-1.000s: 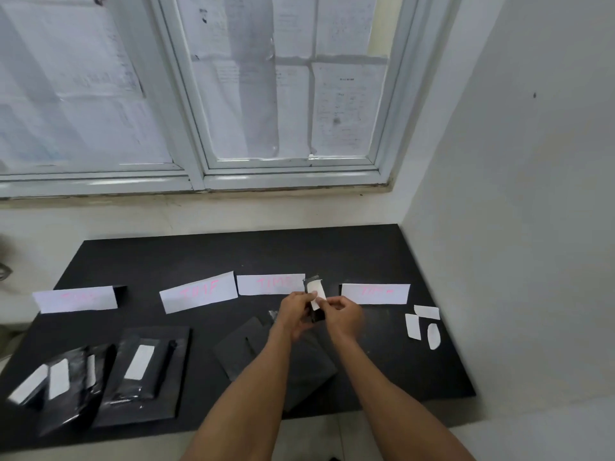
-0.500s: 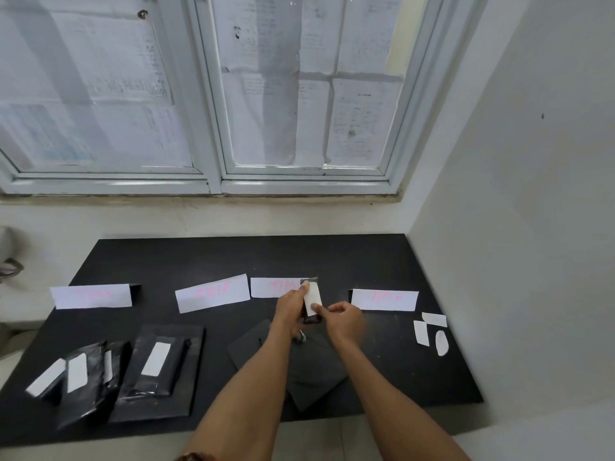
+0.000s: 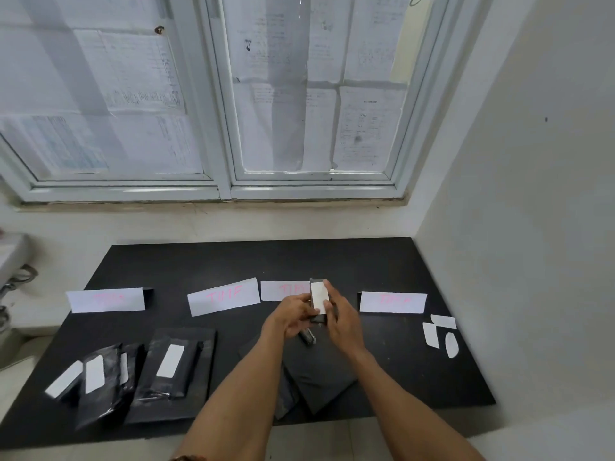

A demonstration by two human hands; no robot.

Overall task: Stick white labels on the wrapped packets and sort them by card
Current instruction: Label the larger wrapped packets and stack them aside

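Above the middle of the black table [image 3: 382,264], my left hand [image 3: 293,316] and my right hand [image 3: 342,319] hold one small black wrapped packet [image 3: 317,317] upright between them. A white label [image 3: 318,297] lies on the packet's face, with my right fingers along its right edge. Behind the hands stands a row of white cards with pink writing: far left card [image 3: 105,300], second card [image 3: 223,296], third card [image 3: 283,290] partly hidden by the packet, right card [image 3: 393,302]. Labelled black packets [image 3: 168,364] lie at the front left.
Three loose white labels [image 3: 442,334] lie at the table's right side. Black sheets [image 3: 319,377] lie under my forearms, with a small dark object [image 3: 307,336] below my hands. A wall closes the right side; a paper-covered window [image 3: 299,94] is behind.
The label has gone from being held at the packet's top to lying flat along its face. My right hand has moved up beside the packet. The camera has come nearer.
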